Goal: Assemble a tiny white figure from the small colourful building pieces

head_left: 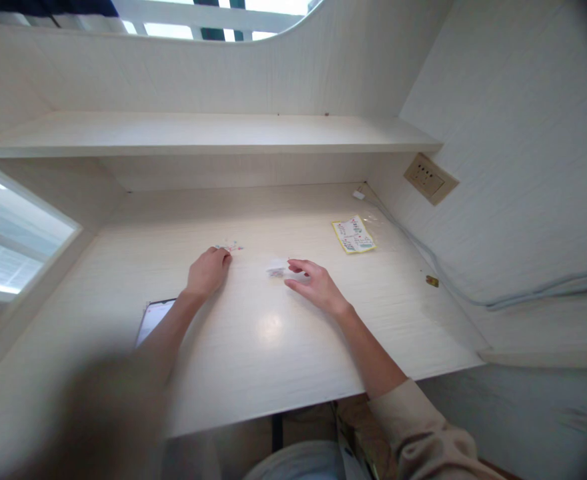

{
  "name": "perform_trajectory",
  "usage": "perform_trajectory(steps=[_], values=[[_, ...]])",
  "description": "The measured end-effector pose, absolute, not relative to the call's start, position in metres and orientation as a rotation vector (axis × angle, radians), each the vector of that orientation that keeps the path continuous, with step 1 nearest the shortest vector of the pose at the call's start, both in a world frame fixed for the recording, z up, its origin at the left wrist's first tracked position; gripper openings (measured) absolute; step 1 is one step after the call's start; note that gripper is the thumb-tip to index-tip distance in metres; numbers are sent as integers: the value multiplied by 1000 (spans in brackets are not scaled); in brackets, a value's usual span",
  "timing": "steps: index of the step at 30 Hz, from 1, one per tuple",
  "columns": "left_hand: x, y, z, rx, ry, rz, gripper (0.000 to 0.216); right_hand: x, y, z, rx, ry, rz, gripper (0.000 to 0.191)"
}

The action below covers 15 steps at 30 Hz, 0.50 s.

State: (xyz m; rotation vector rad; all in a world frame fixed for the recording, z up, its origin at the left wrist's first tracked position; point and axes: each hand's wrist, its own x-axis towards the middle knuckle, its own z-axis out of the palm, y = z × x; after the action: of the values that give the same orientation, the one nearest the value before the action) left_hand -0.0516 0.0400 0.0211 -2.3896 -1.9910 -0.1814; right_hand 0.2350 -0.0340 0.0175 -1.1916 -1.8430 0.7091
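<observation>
My left hand (209,273) rests on the white desk beside a small scatter of tiny coloured pieces (233,247). Its fingers are curled together at the edge of the pieces, and whatever they hold, if anything, is hidden. To the right, my right hand (318,285) hovers low over the desk with thumb and fingers apart. Just left of those fingertips lies a small, clear or whitish item (276,270) with faint greyish markings; its kind is too small to make out.
A yellow-edged printed card (353,235) lies at the back right, near a grey cable (423,247) along the wall. A phone (154,317) sits partly under my left forearm. A small brass-coloured piece (431,281) is at right. A shelf (213,133) overhangs the back.
</observation>
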Motion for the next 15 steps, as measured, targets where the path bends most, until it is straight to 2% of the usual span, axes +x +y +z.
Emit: perform_trajectory(steps=[15], values=[[-55,39,17,-2487,-1939,-328,36,236,-34,14,-1201,-1837,716,43]])
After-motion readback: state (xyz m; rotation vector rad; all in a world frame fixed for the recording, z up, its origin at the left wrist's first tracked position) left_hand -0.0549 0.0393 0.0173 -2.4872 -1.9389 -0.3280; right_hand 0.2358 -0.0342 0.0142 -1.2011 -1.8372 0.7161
